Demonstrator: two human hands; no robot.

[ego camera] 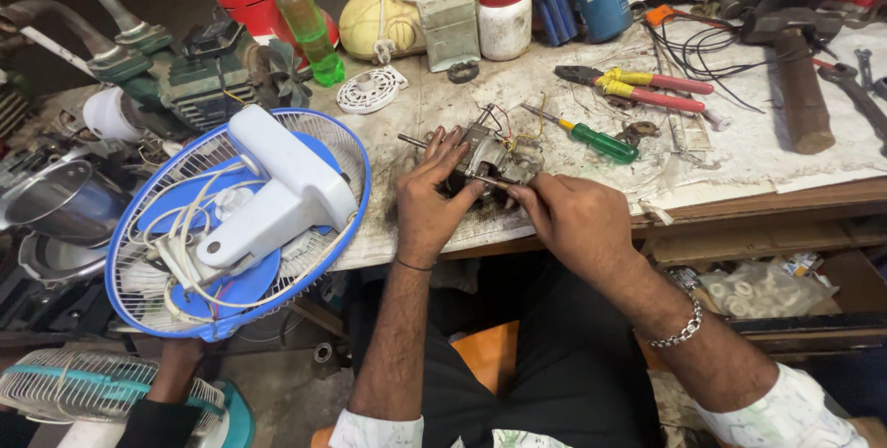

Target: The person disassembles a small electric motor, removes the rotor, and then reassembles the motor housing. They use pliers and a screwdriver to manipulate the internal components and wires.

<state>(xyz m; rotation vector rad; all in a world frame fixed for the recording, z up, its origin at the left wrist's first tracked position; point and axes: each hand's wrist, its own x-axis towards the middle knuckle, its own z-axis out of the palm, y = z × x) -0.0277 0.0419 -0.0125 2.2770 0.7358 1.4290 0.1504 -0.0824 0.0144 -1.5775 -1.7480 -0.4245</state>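
Cluttered, paper-covered workshop table (pixel 739 157), seen from above, dusty and stained.

Nearest, at 6 o'clock: black trousers, two forearms in rolled white patterned sleeves, a silver chain bracelet (pixel 682 328) on the right wrist.

Just above centre: left hand (pixel 427 200) curled over the small grey metal fan motor (pixel 485 160) with its protruding shaft and red and yellow wires, fingers wrapped on its left side, pressing it to the table edge. Right hand (pixel 575 217) closed, thumb and forefinger pinching a thin metal tool (pixel 492 181) whose tip meets the motor's near side.

At 8 o'clock: blue round plastic fan guard with white stand and coiled white cord (pixel 236 217), tilted, touching the table's left edge, propped from below by another person's hand (pixel 177 356).

At 2 o'clock from the motor: green-handled screwdriver (pixel 591 139); further off, red-and-yellow-handled pliers (pixel 637 88).

At 3 o'clock, well apart: rusty brown hammer (pixel 799 88).

Farthest, at 12 o'clock: white jar with red lid (pixel 504 16), cream-coloured rounded appliance body (pixel 407 5), green plastic bottle (pixel 308 21) at 11 o'clock.
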